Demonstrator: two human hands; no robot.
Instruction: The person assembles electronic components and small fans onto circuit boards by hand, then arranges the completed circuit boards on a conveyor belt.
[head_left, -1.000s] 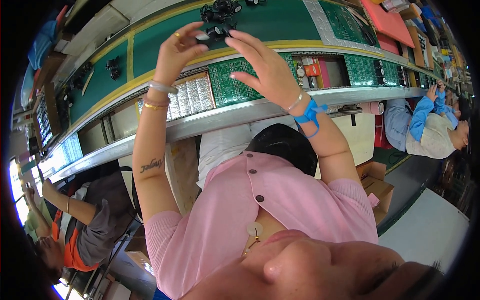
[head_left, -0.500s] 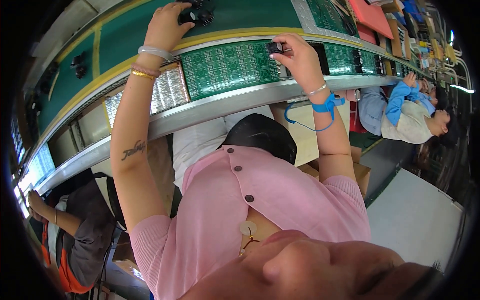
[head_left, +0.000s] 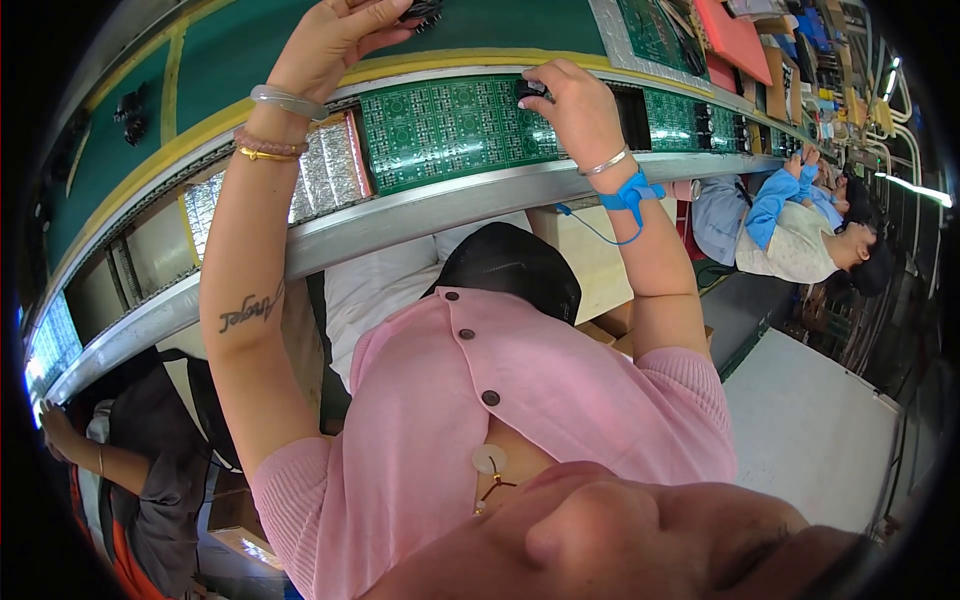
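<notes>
In the head view my left hand (head_left: 335,45) is at the upper edge, over the green work surface. Its thumb and fingers close on small black components (head_left: 425,14), partly cut off by the frame. Between the thumb and fingertips of my right hand (head_left: 580,108) is a black cylindrical component (head_left: 530,91) with a pale top. That hand is just above the right part of a green circuit board panel (head_left: 440,135) lying in the metal-railed line. My fingers hide part of the component, and I cannot tell whether it touches the board.
More black components (head_left: 130,115) lie on the green surface at far left. A silvery foil-like panel (head_left: 325,170) borders the board. Further boards (head_left: 675,122) continue right along the metal rail (head_left: 420,205). A blue strap (head_left: 632,195) with a cord circles my right wrist. Co-workers sit on both sides.
The left hand has shifted right along the green surface, and the black components have moved with it. The right hand has moved slightly left over the board with its component still held.
</notes>
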